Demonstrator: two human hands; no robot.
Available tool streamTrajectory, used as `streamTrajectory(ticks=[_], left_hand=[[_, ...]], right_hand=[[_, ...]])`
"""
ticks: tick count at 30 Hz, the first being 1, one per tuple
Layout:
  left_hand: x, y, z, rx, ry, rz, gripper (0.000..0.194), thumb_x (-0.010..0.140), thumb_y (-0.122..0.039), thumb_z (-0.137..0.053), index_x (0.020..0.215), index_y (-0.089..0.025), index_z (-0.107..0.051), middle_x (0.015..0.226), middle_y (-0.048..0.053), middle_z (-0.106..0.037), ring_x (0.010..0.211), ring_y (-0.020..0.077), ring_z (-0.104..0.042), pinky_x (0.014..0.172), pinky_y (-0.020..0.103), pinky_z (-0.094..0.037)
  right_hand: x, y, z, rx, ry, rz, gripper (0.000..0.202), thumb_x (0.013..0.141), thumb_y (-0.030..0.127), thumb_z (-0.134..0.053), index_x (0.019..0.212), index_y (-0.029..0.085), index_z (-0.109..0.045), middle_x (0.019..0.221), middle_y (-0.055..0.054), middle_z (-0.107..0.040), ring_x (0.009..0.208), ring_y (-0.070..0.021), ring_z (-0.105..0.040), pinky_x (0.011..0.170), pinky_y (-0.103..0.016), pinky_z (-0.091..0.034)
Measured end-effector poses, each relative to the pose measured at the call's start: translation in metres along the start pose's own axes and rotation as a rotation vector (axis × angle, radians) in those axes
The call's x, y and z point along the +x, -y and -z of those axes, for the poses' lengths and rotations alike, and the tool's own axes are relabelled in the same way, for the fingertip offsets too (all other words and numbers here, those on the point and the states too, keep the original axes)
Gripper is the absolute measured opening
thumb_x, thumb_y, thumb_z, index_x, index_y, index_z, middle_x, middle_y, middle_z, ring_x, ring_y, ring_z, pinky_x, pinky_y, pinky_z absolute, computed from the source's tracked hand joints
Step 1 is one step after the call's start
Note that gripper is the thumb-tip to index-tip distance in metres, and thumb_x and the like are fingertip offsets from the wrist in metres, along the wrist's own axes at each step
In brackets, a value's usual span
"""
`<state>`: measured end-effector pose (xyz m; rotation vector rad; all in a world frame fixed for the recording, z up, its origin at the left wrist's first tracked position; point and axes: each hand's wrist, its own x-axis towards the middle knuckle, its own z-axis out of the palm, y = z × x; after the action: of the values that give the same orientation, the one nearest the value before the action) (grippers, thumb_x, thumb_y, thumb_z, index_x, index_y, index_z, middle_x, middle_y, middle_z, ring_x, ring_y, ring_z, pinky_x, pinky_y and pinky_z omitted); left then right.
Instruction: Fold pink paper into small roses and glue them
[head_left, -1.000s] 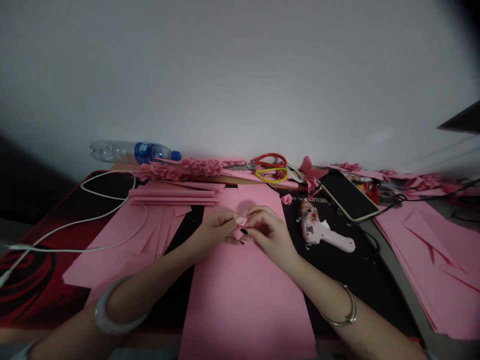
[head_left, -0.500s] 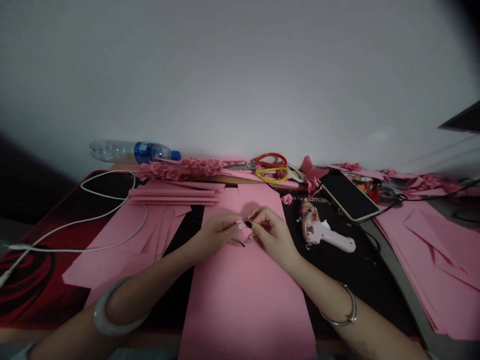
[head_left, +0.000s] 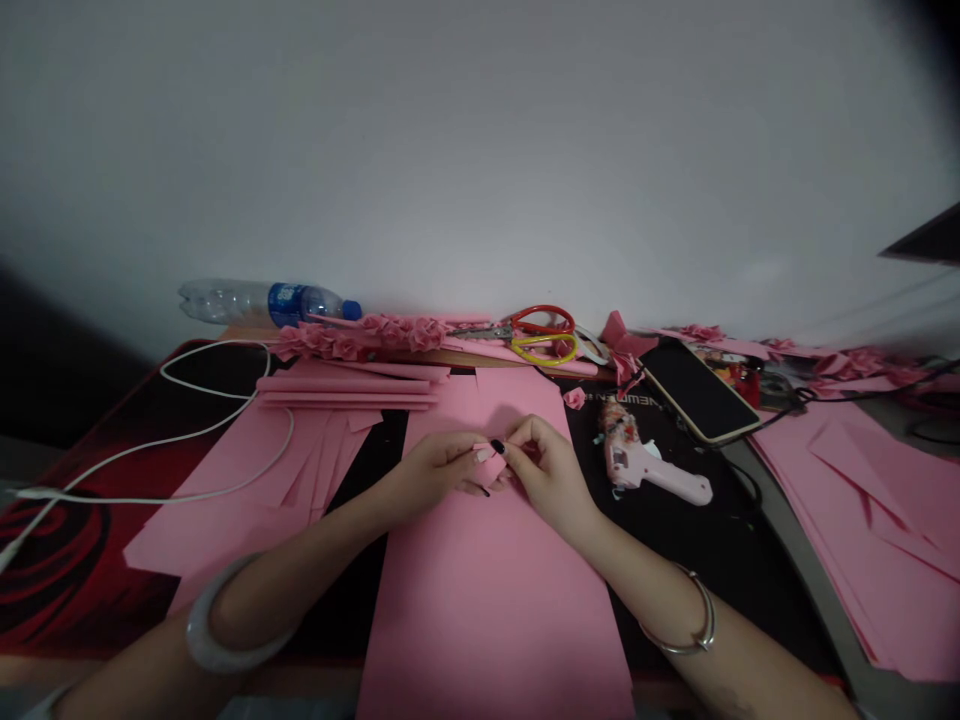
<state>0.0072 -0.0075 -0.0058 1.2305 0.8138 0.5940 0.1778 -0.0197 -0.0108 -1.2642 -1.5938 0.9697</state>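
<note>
A small folded piece of pink paper is held between my two hands above a long pink sheet. My left hand pinches it from the left, thumb on top and fingers partly underneath. From the right, the thumb and forefinger of my right hand grip its upper edge. The piece is small, and my fingertips hide part of its shape. To the right of my right hand, a pink glue gun lies on the dark mat, with a small paper rose above it.
Rolled pink tubes and cut sheets lie left, under a white cable. Along the wall are a bottle, paper roses and scissors. A phone and stacked pink sheets lie right.
My fingers have shifted slightly on the folded piece, and my right thumb and forefinger are a little differently placed at its top edge. The things around stay where they were.
</note>
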Motion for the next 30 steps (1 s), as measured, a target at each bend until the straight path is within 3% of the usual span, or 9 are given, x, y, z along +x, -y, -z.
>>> streamTrajectory(ticks=[5, 13, 30], left_hand=[[0.0002, -0.003, -0.0015, -0.012, 0.001, 0.007, 0.027, 0.086, -0.037, -0.05, 0.083, -0.014, -0.063, 0.084, 0.005, -0.064, 0.082, 0.016, -0.062, 0.073, 0.027, -0.052], [0.0007, -0.0036, -0.0042, 0.284, -0.088, -0.117, 0.017, 0.081, -0.025, -0.054, 0.07, -0.013, -0.06, 0.064, -0.001, -0.055, 0.062, 0.0101, -0.05, 0.058, 0.019, -0.038], [0.0009, -0.0015, -0.0027, 0.234, -0.041, -0.085, 0.02, 0.083, -0.025, -0.051, 0.074, -0.011, -0.064, 0.069, 0.003, -0.062, 0.068, 0.0126, -0.058, 0.064, 0.022, -0.046]], right_hand=[[-0.002, 0.0008, -0.0001, -0.076, -0.023, 0.046, 0.017, 0.083, 0.019, -0.054, 0.068, 0.019, -0.046, 0.067, 0.0, -0.051, 0.061, -0.0136, -0.049, 0.057, -0.026, -0.039], [-0.0039, 0.004, -0.002, -0.102, 0.004, 0.042, 0.016, 0.083, 0.016, -0.052, 0.069, 0.019, -0.046, 0.066, -0.001, -0.054, 0.059, -0.0142, -0.052, 0.056, -0.026, -0.04], [-0.0079, 0.0073, -0.004, -0.071, 0.017, 0.037, 0.016, 0.085, 0.016, -0.05, 0.071, 0.02, -0.045, 0.063, 0.001, -0.054, 0.055, -0.0127, -0.055, 0.052, -0.024, -0.042]])
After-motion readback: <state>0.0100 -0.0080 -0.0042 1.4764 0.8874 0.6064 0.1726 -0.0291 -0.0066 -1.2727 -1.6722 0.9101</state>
